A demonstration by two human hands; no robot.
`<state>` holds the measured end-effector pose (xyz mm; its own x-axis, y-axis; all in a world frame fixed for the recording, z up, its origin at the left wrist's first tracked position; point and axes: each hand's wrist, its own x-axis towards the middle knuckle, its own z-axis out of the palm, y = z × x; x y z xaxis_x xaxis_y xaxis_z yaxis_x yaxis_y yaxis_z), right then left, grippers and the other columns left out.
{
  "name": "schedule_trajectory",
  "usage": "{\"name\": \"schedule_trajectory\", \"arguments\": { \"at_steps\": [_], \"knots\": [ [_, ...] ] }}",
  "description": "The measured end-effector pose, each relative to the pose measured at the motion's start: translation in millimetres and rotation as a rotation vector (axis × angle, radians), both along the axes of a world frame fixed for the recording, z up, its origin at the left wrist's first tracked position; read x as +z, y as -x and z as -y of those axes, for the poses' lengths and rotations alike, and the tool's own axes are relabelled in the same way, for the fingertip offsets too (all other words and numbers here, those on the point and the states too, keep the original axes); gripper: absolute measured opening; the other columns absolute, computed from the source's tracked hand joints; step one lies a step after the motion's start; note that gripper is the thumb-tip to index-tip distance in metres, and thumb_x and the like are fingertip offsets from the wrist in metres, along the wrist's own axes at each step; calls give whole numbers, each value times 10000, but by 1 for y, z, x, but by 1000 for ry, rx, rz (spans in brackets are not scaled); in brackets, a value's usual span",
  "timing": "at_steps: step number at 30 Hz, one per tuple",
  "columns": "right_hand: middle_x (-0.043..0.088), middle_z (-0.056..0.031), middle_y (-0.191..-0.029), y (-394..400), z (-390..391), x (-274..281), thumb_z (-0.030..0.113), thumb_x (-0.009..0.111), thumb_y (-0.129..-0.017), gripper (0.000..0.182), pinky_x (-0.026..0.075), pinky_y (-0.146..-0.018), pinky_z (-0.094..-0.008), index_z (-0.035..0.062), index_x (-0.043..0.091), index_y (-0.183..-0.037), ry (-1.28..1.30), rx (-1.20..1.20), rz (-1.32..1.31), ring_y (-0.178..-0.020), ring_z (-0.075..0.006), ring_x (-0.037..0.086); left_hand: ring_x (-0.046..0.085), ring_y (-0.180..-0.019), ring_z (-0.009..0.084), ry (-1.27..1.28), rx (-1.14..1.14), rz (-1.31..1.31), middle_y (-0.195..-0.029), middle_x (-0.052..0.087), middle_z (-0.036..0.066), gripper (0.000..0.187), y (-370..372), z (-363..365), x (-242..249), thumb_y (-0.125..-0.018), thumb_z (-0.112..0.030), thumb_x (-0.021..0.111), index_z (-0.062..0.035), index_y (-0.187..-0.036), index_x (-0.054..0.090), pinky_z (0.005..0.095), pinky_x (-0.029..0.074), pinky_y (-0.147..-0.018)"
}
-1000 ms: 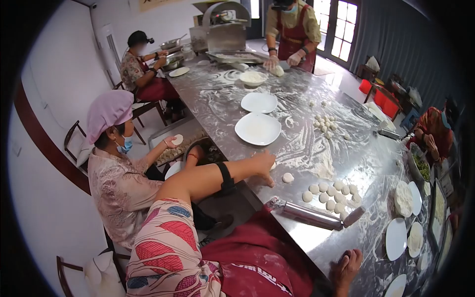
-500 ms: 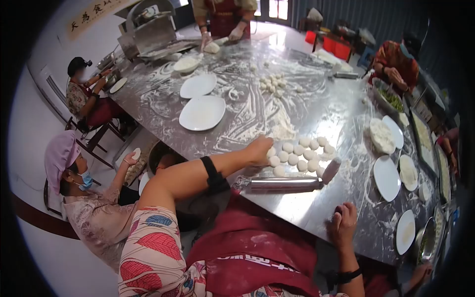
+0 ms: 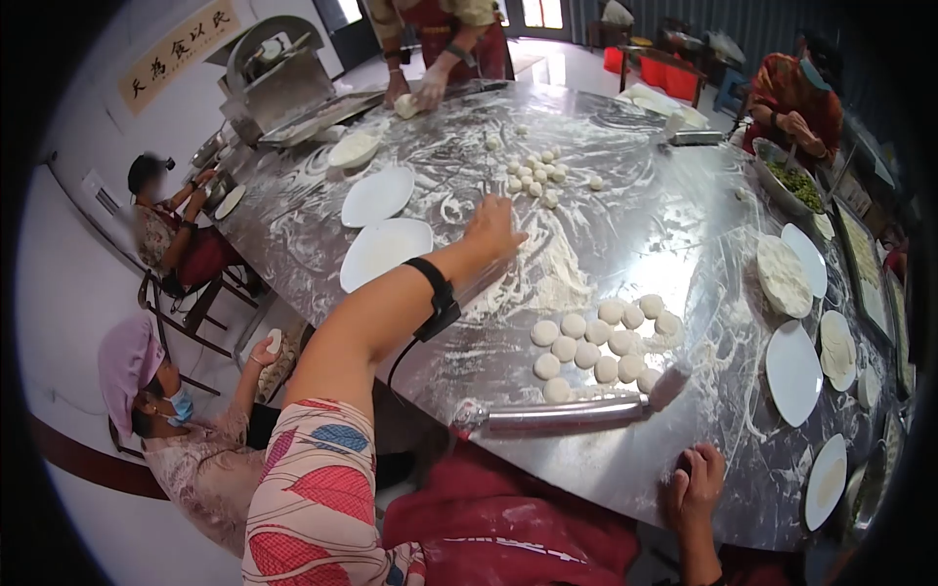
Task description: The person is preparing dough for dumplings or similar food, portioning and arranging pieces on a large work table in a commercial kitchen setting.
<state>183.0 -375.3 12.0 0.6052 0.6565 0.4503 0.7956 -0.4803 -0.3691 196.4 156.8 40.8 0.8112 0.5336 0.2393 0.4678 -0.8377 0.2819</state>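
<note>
My left hand reaches over the floured table, thumb apart from the fingers, and nothing shows in it. It is just short of a cluster of small dough pieces. Below it, several round, flattened dough balls lie in rows. A metal rolling pin rests in front of them, touched by neither hand. At the table's near edge, my right hand is loosely curled, with nothing visible in it. A patch of loose flour lies between the cluster and the rows.
White plates stand to the left; a bowl of flour and more plates stand right. A person in a purple cap sits at left. Across the steel table, another person's hands handle dough.
My left hand has moved away from the dough balls, forward and left toward the small pieces. My right hand stays by the table edge. The view has shifted slightly.
</note>
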Motion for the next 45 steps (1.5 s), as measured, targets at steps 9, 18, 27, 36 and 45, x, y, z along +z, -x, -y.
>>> {"name": "schedule_trajectory", "arguments": {
  "at_steps": [9,18,27,36,45],
  "knots": [
    [538,-256,-1058,-1,-4,8,347,449,-976,438,450,-816,-476,-65,584,-1038,52,-8,-83,-949,-402,545,118,-1460,386,-208,-208,-176,-1577,162,183,799,-96,-18,-9,-840,-607,562,-197,-1489,340,596,135,-1144],
    [543,-251,-1030,-4,-10,11,359,439,-980,462,450,-773,-455,-79,576,-1039,66,-25,-102,-900,-375,546,327,-1387,377,1,-32,-194,-1531,317,143,669,-146,-72,5,-864,-569,535,-231,-1432,429,589,286,-1092],
    [552,-228,-1032,1,-8,22,326,494,-952,401,445,-808,-461,-50,581,-1058,65,-28,-96,-917,-379,543,407,-1308,406,-177,-128,-59,-1469,394,193,568,-69,-60,-35,-893,-402,567,-185,-1407,459,508,350,-1069],
    [557,-224,-1020,2,-1,4,197,586,-862,282,446,-795,-470,-42,593,-1013,-45,12,27,-901,-387,547,230,-1423,392,-10,-271,-162,-1550,268,161,615,69,12,-26,-920,-426,516,-168,-1461,380,524,219,-1146],
    [556,-228,-1066,12,-4,9,238,466,-972,307,456,-856,-452,-36,598,-1016,-30,18,53,-982,-406,552,292,-1397,414,95,-506,-69,-1534,265,239,686,188,59,-30,-780,-154,695,-123,-1417,442,439,266,-1146]
  ]
}}
